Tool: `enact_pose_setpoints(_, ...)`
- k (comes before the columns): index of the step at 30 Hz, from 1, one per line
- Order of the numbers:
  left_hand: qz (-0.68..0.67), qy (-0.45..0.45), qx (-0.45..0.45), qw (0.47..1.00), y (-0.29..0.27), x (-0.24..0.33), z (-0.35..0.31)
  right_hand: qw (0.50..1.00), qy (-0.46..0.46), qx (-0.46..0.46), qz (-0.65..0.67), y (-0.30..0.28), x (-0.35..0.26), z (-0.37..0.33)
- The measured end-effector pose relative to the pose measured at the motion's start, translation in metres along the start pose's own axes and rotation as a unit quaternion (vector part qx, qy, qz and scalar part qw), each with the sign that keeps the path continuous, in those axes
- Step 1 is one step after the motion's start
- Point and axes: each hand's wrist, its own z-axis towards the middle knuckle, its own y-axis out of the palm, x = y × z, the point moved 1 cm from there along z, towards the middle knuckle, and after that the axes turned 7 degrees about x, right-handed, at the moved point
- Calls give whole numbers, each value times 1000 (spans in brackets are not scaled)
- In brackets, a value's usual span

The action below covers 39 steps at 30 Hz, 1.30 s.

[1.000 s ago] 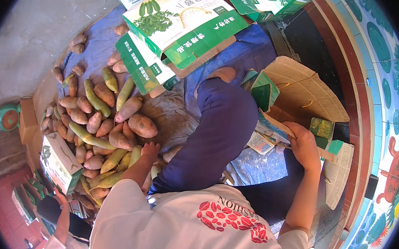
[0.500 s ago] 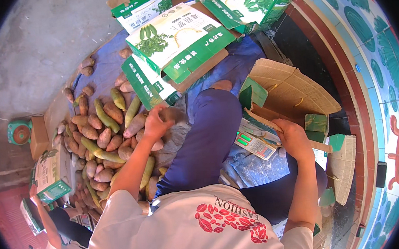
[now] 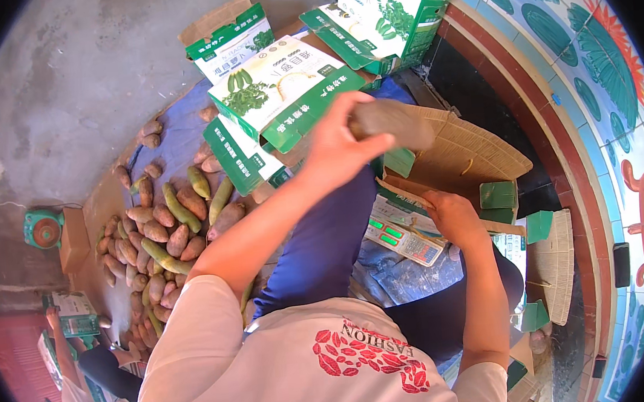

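My left hand (image 3: pixel 338 141) is closed round a brown sweet potato (image 3: pixel 393 125), blurred by motion, above my bent knee and beside an open carton. The fingers of my right hand (image 3: pixel 456 217) grip the near rim of that open cardboard carton (image 3: pixel 476 143), whose flaps are spread. Part of the carton's inside is hidden by the hand and the sweet potato. A digital scale (image 3: pixel 416 248) with a lit green display pokes out below the carton's near side. To my left lies a big heap of reddish-brown sweet potatoes (image 3: pixel 154 231) mixed with long green radishes (image 3: pixel 180 208).
Green-and-white produce cartons (image 3: pixel 279 83) stand ahead, one tilted with its flaps out (image 3: pixel 391 25). Blue sheeting (image 3: pixel 179 110) covers the floor. A co-worker's arm (image 3: pixel 63 346) handles boxes at lower left. A tiled, painted wall (image 3: pixel 584 67) curves along the right.
My left hand has swung up and to the right, from beside the heap to near the open carton, carrying the sweet potato. My right hand stays on the carton rim. The view shifted slightly.
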Motion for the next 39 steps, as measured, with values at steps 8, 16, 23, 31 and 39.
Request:
enact_pose_setpoints(8,202,33,-134,970,87,-33,-5,1000,9,-22,-19,1,-2,1)
enact_pose_setpoints(16,167,174,-72,968,45,-11,-7,999,2,-25,-33,0,2,1)
enact_pose_setpoints(23,272,92,147,946,-98,-78,-42,1000,27,-13,-9,1,1,4)
enact_pose_setpoints(31,548,-277,61,787,-257,-254,-215,1000,24,-11,-10,-1,0,9)
enact_pose_setpoints(39,579,-478,-121,649,-245,-258,-300,998,52,-23,35,-8,-5,9)
